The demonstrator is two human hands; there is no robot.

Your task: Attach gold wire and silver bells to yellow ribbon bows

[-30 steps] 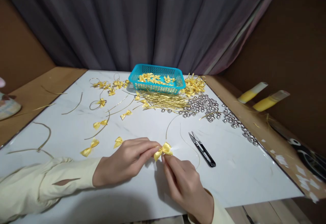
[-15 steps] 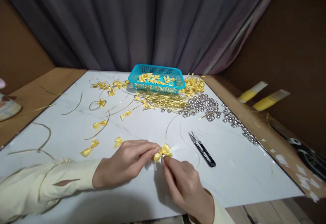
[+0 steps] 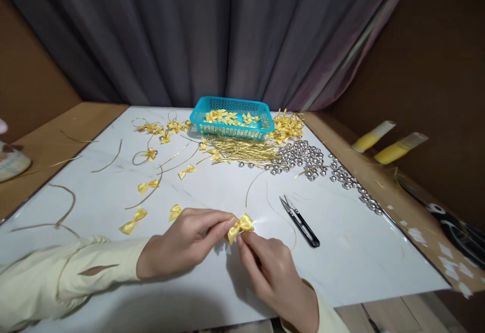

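A yellow satin ribbon bow (image 3: 241, 227) is held between my two hands, just above the white tabletop. My left hand (image 3: 193, 234) pinches the bow's left loop between thumb and fingertips. At its lower right edge, my right hand (image 3: 267, 259) is closed with thumb and forefinger pressed together under the knot; a small shiny bit shows there, too small to name. Loose bows lie to the left, one (image 3: 175, 212) right behind my left hand and another (image 3: 133, 221) farther left. Thread snips (image 3: 300, 222) with black handles rest to the right of my hands.
A turquoise basket (image 3: 232, 130) with yellow bows stands at the back. Before it lie a bundle of gold cords (image 3: 246, 149) and a heap of silver heart-shaped pieces (image 3: 303, 154). More bows (image 3: 287, 126) pile up beside the basket. Two yellow-filled tubes (image 3: 401, 148) and black-handled scissors (image 3: 460, 232) are at right.
My right fingertips have shifted slightly left under the bow, and the bow has turned a little. My left hand keeps its pinch. The whole view has moved very slightly.
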